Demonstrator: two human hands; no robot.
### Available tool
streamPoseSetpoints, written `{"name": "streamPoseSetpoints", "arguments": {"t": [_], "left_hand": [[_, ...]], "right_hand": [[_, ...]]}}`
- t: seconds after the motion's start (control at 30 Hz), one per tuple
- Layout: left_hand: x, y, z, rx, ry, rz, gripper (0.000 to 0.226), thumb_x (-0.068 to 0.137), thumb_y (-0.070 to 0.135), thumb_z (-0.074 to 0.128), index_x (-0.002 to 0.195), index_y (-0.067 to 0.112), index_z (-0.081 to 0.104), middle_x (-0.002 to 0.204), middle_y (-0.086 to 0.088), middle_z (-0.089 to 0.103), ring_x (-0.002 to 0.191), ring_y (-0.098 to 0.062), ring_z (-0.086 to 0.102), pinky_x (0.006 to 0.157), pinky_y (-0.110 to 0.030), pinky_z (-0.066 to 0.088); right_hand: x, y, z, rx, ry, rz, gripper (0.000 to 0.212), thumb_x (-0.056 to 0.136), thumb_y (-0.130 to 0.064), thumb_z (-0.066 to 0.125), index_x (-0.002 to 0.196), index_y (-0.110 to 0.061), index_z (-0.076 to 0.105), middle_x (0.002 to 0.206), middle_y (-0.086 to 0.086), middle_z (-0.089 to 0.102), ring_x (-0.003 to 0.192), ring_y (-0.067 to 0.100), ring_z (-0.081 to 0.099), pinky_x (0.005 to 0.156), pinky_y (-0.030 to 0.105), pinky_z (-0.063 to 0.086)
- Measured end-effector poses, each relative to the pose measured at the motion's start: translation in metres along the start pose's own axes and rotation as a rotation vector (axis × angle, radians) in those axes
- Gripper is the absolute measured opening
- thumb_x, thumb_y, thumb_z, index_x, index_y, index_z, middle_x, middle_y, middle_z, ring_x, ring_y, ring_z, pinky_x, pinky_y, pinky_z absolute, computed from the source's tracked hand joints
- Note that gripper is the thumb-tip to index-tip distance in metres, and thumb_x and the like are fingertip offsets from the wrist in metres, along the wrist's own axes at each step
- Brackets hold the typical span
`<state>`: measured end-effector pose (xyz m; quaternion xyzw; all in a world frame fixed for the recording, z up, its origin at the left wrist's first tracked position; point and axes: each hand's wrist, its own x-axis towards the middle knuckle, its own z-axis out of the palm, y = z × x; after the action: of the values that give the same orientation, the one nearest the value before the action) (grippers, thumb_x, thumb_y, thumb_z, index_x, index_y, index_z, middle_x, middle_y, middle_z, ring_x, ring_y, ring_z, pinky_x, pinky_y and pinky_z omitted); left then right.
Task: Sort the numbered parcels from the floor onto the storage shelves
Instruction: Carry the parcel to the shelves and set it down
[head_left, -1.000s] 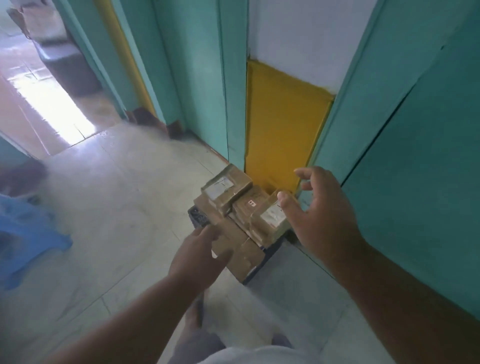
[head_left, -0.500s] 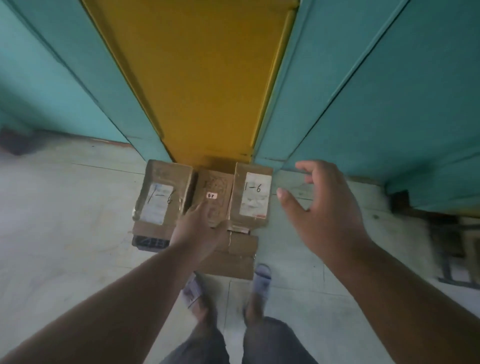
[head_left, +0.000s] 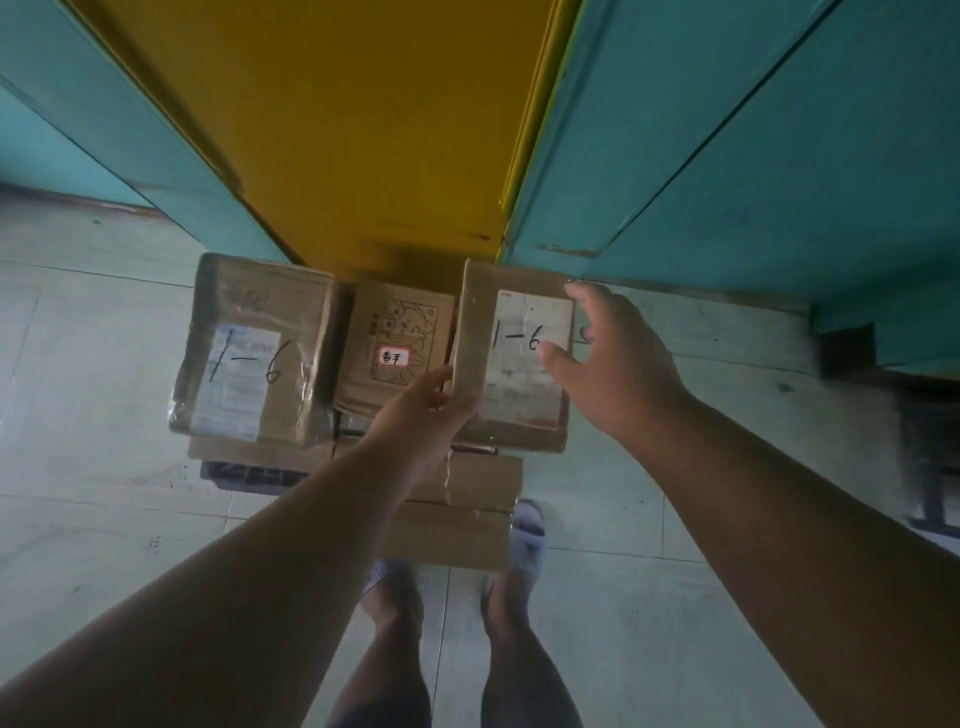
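A pile of brown cardboard parcels lies on the floor against a yellow panel. The right parcel (head_left: 511, 358) carries a white label marked "1-6". My left hand (head_left: 423, 415) grips its lower left edge, thumb on top. My right hand (head_left: 602, 364) reaches over its right side, fingers at the far corner and thumb on the label. The left parcel (head_left: 254, 353) is also marked "1-6". Between them sits a smaller parcel (head_left: 397, 348) with a printed drawing and a red sticker. More parcels (head_left: 467, 499) lie underneath, partly hidden.
A yellow panel (head_left: 363, 130) rises behind the pile between teal panels (head_left: 727, 156). A dark crate edge (head_left: 244, 475) shows under the left parcel. My sandalled feet (head_left: 524, 545) stand just in front of the pile on the pale tiled floor (head_left: 93, 467). A dark metal frame (head_left: 930, 467) stands at the right.
My view has closed in on the pile. My left hand moved right from the middle parcel to the right parcel's edge. My right hand came in onto that same parcel.
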<state>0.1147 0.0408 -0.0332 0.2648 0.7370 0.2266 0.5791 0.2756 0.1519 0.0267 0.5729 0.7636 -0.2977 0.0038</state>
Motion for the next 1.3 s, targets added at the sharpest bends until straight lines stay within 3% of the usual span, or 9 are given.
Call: {"name": "streamPoseSetpoints", "arguments": {"t": [0.13, 0.33, 0.47, 0.6, 0.8, 0.9, 1.07, 1.2, 1.3], "left_hand": [[-0.008, 0.0, 0.008, -0.136, -0.013, 0.014, 0.013, 0.099, 0.047, 0.049, 0.104, 0.042, 0.06, 0.1, 0.006, 0.071, 0.096, -0.016, 0.067, 0.09, -0.044, 0.055], [-0.049, 0.002, -0.004, -0.548, -0.002, 0.042, 0.054, 0.085, 0.04, 0.072, 0.133, 0.044, 0.047, 0.112, 0.0, 0.073, 0.101, -0.019, 0.072, 0.092, -0.046, 0.054], [-0.107, 0.01, -0.025, -0.474, -0.089, 0.12, 0.076, 0.073, 0.028, 0.08, 0.136, 0.042, 0.042, 0.117, -0.007, 0.072, 0.106, -0.023, 0.07, 0.095, -0.048, 0.054], [-0.171, 0.032, -0.039, -0.333, -0.199, 0.272, 0.082, 0.077, 0.011, 0.076, 0.146, 0.03, 0.035, 0.128, -0.008, 0.066, 0.117, -0.022, 0.065, 0.086, -0.034, 0.059], [-0.239, 0.065, -0.05, -0.286, -0.367, 0.383, 0.063, 0.089, 0.006, 0.068, 0.144, 0.024, 0.043, 0.131, -0.014, 0.063, 0.119, -0.035, 0.062, 0.094, -0.054, 0.055], [-0.261, 0.079, -0.047, -0.209, -0.448, 0.399, 0.06, 0.087, 0.032, 0.071, 0.143, 0.03, 0.047, 0.129, -0.015, 0.063, 0.116, -0.04, 0.062, 0.098, -0.063, 0.049], [-0.307, 0.098, -0.021, -0.086, -0.5, 0.468, 0.06, 0.085, 0.039, 0.074, 0.138, 0.041, 0.047, 0.119, 0.01, 0.071, 0.109, -0.019, 0.068, 0.095, -0.046, 0.055], [-0.346, 0.123, 0.021, -0.006, -0.556, 0.559, 0.055, 0.084, 0.032, 0.075, 0.129, 0.048, 0.048, 0.117, 0.019, 0.071, 0.109, -0.011, 0.069, 0.098, -0.041, 0.054], [-0.371, 0.153, 0.078, 0.001, -0.61, 0.645, 0.061, 0.086, 0.006, 0.073, 0.129, 0.043, 0.047, 0.103, 0.016, 0.076, 0.095, -0.006, 0.072, 0.081, -0.028, 0.059]], "right_hand": [[0.009, 0.001, 0.014, 0.166, -0.016, 0.066, 0.067, 0.094, -0.031, 0.063, 0.152, -0.028, 0.029, 0.145, 0.0, 0.051, 0.114, 0.019, 0.06, 0.087, 0.032, 0.049], [-0.017, -0.007, -0.004, 0.378, 0.061, 0.077, 0.084, 0.091, -0.032, 0.068, 0.155, -0.037, 0.013, 0.122, -0.006, 0.061, 0.096, 0.012, 0.068, 0.077, 0.038, 0.061], [-0.053, -0.022, -0.051, 0.384, -0.008, 0.014, 0.076, 0.089, -0.034, 0.071, 0.152, -0.032, 0.027, 0.118, -0.006, 0.06, 0.1, 0.013, 0.065, 0.085, 0.043, 0.059], [-0.105, -0.045, -0.109, 0.373, 0.009, -0.092, 0.07, 0.086, -0.032, 0.074, 0.144, -0.033, 0.036, 0.118, -0.007, 0.057, 0.095, 0.005, 0.064, 0.073, 0.022, 0.055], [-0.191, -0.066, -0.17, 0.404, 0.164, -0.092, 0.07, 0.083, -0.035, 0.076, 0.142, -0.036, 0.039, 0.118, -0.001, 0.058, 0.101, 0.005, 0.061, 0.084, 0.032, 0.057], [-0.235, -0.062, -0.182, 0.442, 0.334, 0.019, 0.069, 0.079, -0.041, 0.076, 0.138, -0.04, 0.043, 0.119, -0.003, 0.059, 0.107, 0.004, 0.06, 0.094, 0.038, 0.053], [-0.31, -0.048, -0.192, 0.623, 0.458, 0.143, 0.073, 0.082, -0.026, 0.078, 0.143, -0.032, 0.039, 0.128, -0.005, 0.057, 0.112, 0.005, 0.059, 0.082, 0.022, 0.052], [-0.369, -0.022, -0.227, 0.661, 0.569, 0.154, 0.076, 0.074, -0.032, 0.083, 0.138, -0.038, 0.041, 0.125, -0.008, 0.06, 0.11, 0.008, 0.062, 0.09, 0.042, 0.057], [-0.42, 0.012, -0.265, 0.701, 0.714, 0.159, 0.075, 0.078, -0.023, 0.082, 0.14, -0.039, 0.041, 0.121, -0.009, 0.063, 0.104, 0.012, 0.067, 0.081, 0.041, 0.061]]}}
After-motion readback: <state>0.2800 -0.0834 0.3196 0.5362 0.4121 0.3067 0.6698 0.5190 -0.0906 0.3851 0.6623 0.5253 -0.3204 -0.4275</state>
